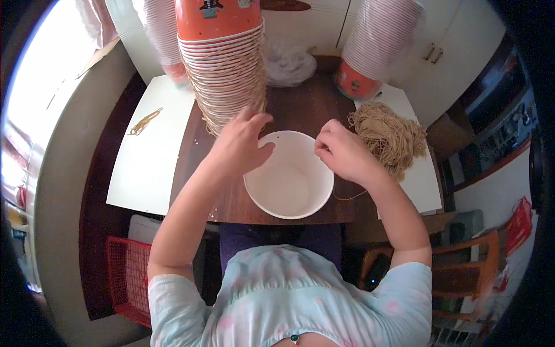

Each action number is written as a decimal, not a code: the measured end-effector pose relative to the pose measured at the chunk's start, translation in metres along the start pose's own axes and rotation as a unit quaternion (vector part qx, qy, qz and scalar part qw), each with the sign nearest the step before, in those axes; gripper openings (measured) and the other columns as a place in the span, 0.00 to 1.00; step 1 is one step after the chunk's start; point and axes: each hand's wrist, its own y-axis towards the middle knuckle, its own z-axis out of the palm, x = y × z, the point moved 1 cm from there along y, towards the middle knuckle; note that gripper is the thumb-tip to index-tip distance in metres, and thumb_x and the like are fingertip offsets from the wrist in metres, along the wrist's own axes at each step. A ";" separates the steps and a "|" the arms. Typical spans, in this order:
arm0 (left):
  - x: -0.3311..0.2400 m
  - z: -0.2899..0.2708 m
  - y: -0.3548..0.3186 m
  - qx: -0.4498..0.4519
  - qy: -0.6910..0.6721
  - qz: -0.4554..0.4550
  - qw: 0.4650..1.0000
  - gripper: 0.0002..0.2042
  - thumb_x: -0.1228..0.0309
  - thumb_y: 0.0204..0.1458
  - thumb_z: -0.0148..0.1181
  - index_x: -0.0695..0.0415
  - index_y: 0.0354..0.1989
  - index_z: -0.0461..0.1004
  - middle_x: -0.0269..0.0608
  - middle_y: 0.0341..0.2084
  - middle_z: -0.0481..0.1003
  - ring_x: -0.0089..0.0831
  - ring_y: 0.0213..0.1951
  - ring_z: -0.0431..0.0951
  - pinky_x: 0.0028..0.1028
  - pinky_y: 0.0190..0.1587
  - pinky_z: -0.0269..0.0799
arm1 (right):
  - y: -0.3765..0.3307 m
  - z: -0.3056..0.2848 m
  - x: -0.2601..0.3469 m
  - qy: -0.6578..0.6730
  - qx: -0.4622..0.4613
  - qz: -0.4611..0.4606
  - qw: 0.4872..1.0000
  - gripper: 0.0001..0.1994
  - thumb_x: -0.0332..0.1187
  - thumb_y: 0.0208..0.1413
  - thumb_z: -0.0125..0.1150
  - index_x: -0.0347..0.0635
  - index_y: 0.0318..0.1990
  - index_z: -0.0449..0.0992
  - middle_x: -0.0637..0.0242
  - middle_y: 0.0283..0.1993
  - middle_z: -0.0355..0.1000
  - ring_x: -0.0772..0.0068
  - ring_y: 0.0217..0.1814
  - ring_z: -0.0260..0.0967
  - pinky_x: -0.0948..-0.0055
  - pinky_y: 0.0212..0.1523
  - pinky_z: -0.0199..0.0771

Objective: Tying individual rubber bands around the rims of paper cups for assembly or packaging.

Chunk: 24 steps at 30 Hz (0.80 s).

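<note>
A white round paper bucket (289, 179) stands mouth up on the brown table in front of me, a small dark hole near its far rim. My left hand (240, 141) is over its left rim, thumb and fingers apart, with nothing visible in it. Just beyond that hand rises a tall stack of nested orange-and-white buckets (222, 69) with tan cords about their rims. At the bucket's right rim, my right hand (346, 151) has its fingers curled together in a pinch. What they hold, if anything, is hidden. Beside it lies a heap of tan cords (390, 136).
Wrapped stacks of buckets stand at the back left (159, 34) and back right (378, 46). A clear plastic bag (289, 63) lies between them. A few cords (145, 121) rest on the left white board (144, 168). Below are a red basket (127, 277) and a wooden chair (462, 272).
</note>
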 end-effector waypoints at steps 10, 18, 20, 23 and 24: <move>-0.005 0.034 -0.059 0.036 -0.309 -0.259 0.914 0.14 0.74 0.44 0.57 0.67 0.40 0.75 0.48 0.25 0.77 0.32 0.27 0.77 0.29 0.33 0.73 | 0.013 0.005 0.026 0.152 -0.008 -0.045 0.987 0.05 0.28 0.49 0.59 0.35 0.30 0.74 0.59 0.33 0.68 0.62 0.35 0.70 0.68 0.36 0.70; -0.023 0.030 -0.079 0.004 -0.475 -0.341 0.811 0.15 0.72 0.57 0.54 0.68 0.49 0.69 0.33 0.28 0.74 0.15 0.26 0.71 0.17 0.27 0.68 | 0.000 0.050 0.020 0.313 0.121 0.181 0.924 0.06 0.29 0.51 0.59 0.34 0.29 0.75 0.70 0.27 0.72 0.83 0.29 0.66 0.77 0.30 0.67; -0.018 0.030 -0.080 0.016 -0.483 -0.346 0.804 0.14 0.72 0.58 0.52 0.67 0.49 0.70 0.33 0.28 0.74 0.15 0.25 0.71 0.17 0.25 0.67 | 0.004 0.054 0.021 0.305 0.108 0.165 0.932 0.06 0.29 0.51 0.58 0.34 0.28 0.75 0.71 0.26 0.73 0.84 0.29 0.66 0.78 0.29 0.67; -0.016 0.032 -0.073 0.018 -0.522 -0.365 0.771 0.13 0.71 0.60 0.50 0.66 0.49 0.70 0.31 0.26 0.74 0.15 0.24 0.70 0.18 0.25 0.67 | 0.008 0.056 0.021 0.307 0.101 0.159 0.933 0.06 0.29 0.51 0.58 0.34 0.28 0.75 0.70 0.25 0.72 0.85 0.28 0.66 0.77 0.29 0.67; -0.014 0.032 -0.074 0.022 -0.503 -0.359 0.786 0.12 0.71 0.60 0.49 0.66 0.48 0.71 0.31 0.26 0.74 0.15 0.24 0.71 0.18 0.25 0.67 | 0.008 0.058 0.023 0.309 0.102 0.158 0.932 0.06 0.29 0.51 0.58 0.34 0.28 0.75 0.70 0.25 0.72 0.84 0.28 0.66 0.77 0.28 0.67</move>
